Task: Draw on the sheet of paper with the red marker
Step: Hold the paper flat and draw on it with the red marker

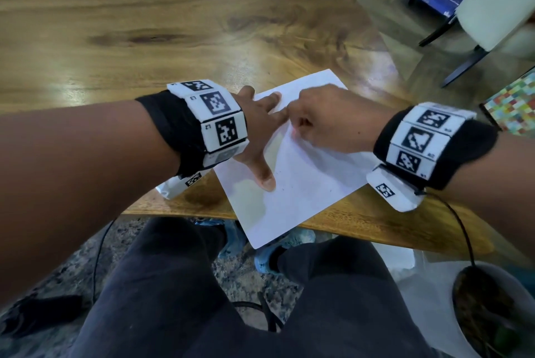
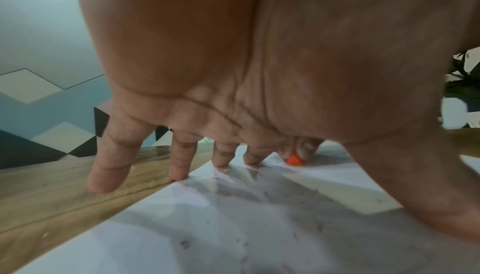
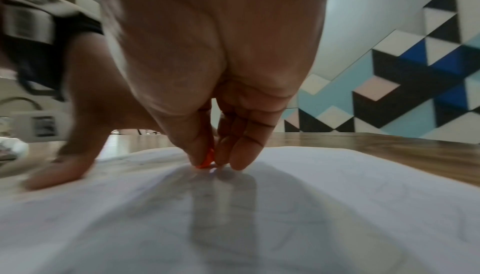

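Sheet: white rectangular sheet of paper (image 1: pixel 304 181) flat on wooden table (image 1: pixel 173 24), near corner overhanging.
Left hand (image 1: pixel 257 137): fingers spread, pressing sheet.
Right hand (image 1: pixel 327 117): fingers pinching red marker (image 3: pixel 206 161), tip on sheet.

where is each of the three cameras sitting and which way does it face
Head: looks down from above at the sheet of paper on the wooden table; both forearms, left hand, right hand and the legs show.
Left wrist: under the palm, looking along the spread fingers pressing the paper.
Right wrist: under the palm, looking along curled fingers pinching the red marker.
Both wrist views share the marker and paper.
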Tool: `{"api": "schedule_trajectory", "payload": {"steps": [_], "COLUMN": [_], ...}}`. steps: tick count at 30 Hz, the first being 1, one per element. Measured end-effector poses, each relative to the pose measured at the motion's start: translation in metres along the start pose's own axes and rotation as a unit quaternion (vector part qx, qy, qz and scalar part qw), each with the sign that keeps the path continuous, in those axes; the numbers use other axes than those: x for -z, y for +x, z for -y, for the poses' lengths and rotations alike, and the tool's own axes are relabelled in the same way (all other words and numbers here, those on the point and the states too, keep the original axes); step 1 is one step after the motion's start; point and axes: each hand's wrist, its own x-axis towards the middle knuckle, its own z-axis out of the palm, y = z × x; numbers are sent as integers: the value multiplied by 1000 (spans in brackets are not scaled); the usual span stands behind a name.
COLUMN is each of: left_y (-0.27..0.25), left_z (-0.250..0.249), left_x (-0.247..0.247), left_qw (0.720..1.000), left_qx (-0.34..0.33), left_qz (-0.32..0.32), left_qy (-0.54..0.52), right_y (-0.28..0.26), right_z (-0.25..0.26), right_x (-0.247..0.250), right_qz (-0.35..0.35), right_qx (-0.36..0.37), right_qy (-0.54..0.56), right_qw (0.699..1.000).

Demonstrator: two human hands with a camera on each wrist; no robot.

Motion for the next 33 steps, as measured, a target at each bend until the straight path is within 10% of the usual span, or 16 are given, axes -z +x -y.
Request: {"api": "schedule_trajectory", "payload": {"steps": [10, 19, 27, 33], "left_y": [-1, 0, 3, 6], "left_z": [-4, -9, -12, -12], "left_x": [4, 6, 6, 5], "left_qw": [1000, 1000, 1000, 1000], "left_qx": [10, 23, 24, 25], "left_qz": [26, 11, 4, -2], "left_qy": [-7, -17, -8, -14], "right_y": [22, -32, 11, -24], "right_z": [-34, 9, -35, -5], "right_x": [8, -8, 5, -6], "right_qz": [-49, 26, -51, -5], "right_qx": [-82, 54, -72, 5], "right_qy": [-5, -13, -23, -6], "right_qw": [995, 998, 996, 1000]}}
